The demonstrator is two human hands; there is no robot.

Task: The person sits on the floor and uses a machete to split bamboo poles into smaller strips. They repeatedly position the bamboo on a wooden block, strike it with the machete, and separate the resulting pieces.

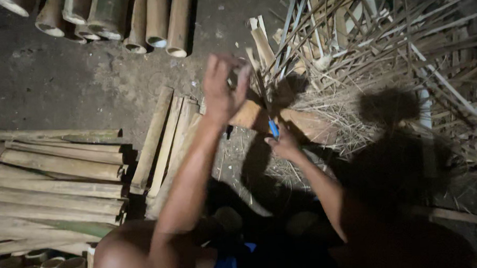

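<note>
1. Two bare hands work over a dark earth floor [62, 82], seen from above.
2. Raised in the middle of the scene, the left hand [222, 89] has its fingers closed around something thin at the top; motion blur hides what it is, though it looks like the upper end of a bamboo strip [258, 86].
3. Lower and a little to the right, the right hand [284, 144] is wrapped tight on a knife with a blue handle [273, 128], its blade pointing up toward the strip.
4. Below both hands a wooden block [248, 115] lies flat on the floor, touching the loose shavings [322, 110] to its right.
5. Judging by its look, the strip is light, stiff along its length and springy, with sharp split edges; a hold near the top end, clear of the blade, seems safest.
6. Split bamboo slats [55, 182] are stacked at the near left, and more slats [167, 139] lean just beside the left forearm.
7. Round bamboo tubes [155, 20] lie at the far left; a tangle of thin strips [394, 44] fills the far right.
</note>
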